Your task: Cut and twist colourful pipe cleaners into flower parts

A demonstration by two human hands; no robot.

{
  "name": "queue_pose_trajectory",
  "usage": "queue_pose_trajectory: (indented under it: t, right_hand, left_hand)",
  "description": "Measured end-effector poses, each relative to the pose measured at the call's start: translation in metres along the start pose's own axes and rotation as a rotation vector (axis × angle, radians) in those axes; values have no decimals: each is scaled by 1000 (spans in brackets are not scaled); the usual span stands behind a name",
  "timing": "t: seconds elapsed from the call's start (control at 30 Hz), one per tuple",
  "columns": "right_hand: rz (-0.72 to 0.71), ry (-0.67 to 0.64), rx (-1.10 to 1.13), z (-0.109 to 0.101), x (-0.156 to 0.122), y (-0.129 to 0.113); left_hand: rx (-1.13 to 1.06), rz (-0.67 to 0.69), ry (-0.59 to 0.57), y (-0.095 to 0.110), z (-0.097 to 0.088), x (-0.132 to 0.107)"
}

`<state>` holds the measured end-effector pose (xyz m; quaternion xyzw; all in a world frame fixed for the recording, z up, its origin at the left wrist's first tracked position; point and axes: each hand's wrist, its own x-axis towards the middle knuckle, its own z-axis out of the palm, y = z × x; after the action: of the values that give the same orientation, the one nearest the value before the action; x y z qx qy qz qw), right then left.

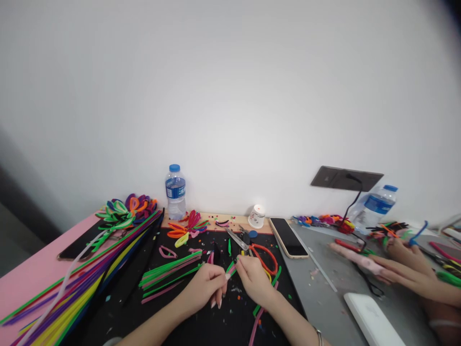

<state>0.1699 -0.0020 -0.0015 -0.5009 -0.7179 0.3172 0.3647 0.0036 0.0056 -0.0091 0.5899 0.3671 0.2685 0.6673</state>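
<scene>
My left hand (208, 284) and my right hand (252, 278) meet over the black mat (230, 327), fingers pinched. Between them is a short green and pink pipe cleaner piece (231, 268), its ends hidden by my fingers. Left of my left hand lies a bundle of cut green and pink pipe cleaners (169, 271). Orange-handled scissors (264, 257) rest just beyond my right hand, blades toward the wall. Several bent pipe cleaner loops, among them a pink one (167, 252), lie beyond my hands. More green and pink strips (257, 317) are beside my right forearm.
Long coloured pipe cleaners (97, 283) spread at left, near a water bottle (175, 192). A phone (288, 238) and paper cup (257, 216) stand toward the wall. At right, another person's hands (406, 274) work near a white power bank (372, 319) and a corded glue gun (360, 259).
</scene>
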Motion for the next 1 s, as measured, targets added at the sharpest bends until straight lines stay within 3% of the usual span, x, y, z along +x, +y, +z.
queue_pose_trajectory:
  t: [0.17,0.4,0.53,0.83,1.0]
  right_hand:
    - [-13,-40,-5,-2,4,-4]
    - [39,-206,139,4,2,1]
    - [43,-223,73,4,1,0]
    - [-44,-50,-267,2,0,-10]
    - [-79,-112,-339,1,0,-10]
  left_hand:
    - [-70,-13,3,7,0,-2]
    - [-156,-45,-97,9,-1,-5]
    - [-119,-69,-145,7,1,-7]
    - [-8,-70,16,6,3,-4]
    - [73,5,74,1,-1,-6]
